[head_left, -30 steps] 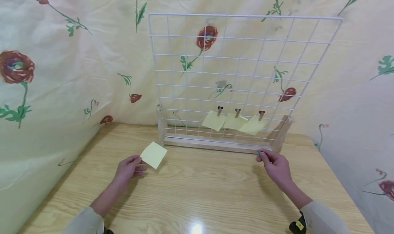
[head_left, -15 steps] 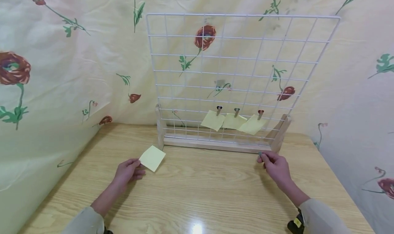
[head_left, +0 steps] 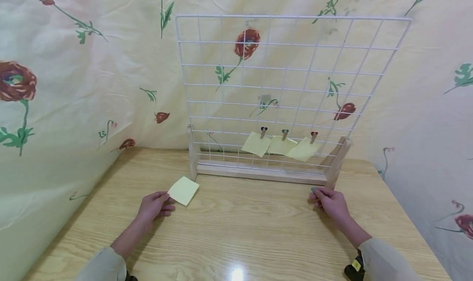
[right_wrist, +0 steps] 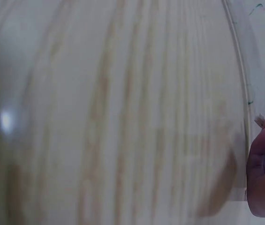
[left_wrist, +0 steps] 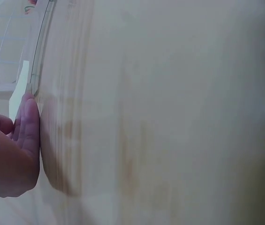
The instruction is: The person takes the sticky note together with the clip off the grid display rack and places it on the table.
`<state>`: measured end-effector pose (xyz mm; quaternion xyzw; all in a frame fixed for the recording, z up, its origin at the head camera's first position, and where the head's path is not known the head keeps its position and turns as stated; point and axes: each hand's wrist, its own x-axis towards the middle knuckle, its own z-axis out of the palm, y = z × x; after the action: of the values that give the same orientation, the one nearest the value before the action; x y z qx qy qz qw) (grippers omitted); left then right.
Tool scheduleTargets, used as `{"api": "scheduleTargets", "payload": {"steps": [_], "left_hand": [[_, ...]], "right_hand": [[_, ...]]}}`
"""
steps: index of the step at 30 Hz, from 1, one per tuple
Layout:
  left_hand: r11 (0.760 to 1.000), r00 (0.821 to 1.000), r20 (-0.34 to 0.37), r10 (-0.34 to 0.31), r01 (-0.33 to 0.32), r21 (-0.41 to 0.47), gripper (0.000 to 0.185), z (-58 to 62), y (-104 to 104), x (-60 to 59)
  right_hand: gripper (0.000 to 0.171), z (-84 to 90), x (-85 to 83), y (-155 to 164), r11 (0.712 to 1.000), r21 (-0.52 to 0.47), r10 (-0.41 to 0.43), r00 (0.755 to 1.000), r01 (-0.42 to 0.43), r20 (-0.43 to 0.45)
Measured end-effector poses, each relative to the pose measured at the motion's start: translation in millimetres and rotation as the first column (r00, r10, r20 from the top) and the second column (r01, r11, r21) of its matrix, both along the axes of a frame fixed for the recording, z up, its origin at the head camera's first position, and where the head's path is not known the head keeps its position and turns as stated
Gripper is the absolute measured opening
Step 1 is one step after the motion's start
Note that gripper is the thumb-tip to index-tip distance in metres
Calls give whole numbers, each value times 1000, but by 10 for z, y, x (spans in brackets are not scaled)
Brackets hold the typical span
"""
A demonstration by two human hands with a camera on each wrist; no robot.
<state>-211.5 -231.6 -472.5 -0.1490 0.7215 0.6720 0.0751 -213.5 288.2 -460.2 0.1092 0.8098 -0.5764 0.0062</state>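
Woodgrain tabletop (head_left: 244, 219), yellow note (head_left: 183, 190) in left hand (head_left: 153, 205), mostly hidden clip (head_left: 313, 189) in right hand (head_left: 331, 203)

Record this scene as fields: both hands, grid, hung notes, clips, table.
Left hand: pinches a loose yellow note at one corner
Right hand: pinches a small teal-tipped piece, mostly hidden
White wire grid: held in a wooden stand
Hung notes: three, yellow, low on the grid
Clips: one per hung note; tops black, green, red
Table: wood-grained

Between the bare left hand (head_left: 152, 206) and bare right hand (head_left: 331, 202) there is room to pass over the pale wood-grain table (head_left: 240, 223) — the white wire grid (head_left: 281, 89) in its wooden stand (head_left: 258, 174) bars most of the back edge.
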Motion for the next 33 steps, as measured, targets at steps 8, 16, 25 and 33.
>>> {"api": "scheduleTargets", "payload": {"steps": [8,16,25,33], "left_hand": [[1000,1000,1,6,-6,-19,44,-37,-5,-18],[998,999,-15,29,-29,-48,41,-69,1,-54],[993,998,-33,56,-59,-98,39,-64,30,-70],[987,996,-50,74,-80,-137,37,-92,46,-77]], "right_hand": [[39,-59,-40,27,999,-1,38,998,-38,46],[40,-93,-94,49,998,51,38,996,-42,75],[40,-105,-116,87,998,37,42,996,-45,76],[40,-138,-123,96,998,40,48,996,-51,72]]}}
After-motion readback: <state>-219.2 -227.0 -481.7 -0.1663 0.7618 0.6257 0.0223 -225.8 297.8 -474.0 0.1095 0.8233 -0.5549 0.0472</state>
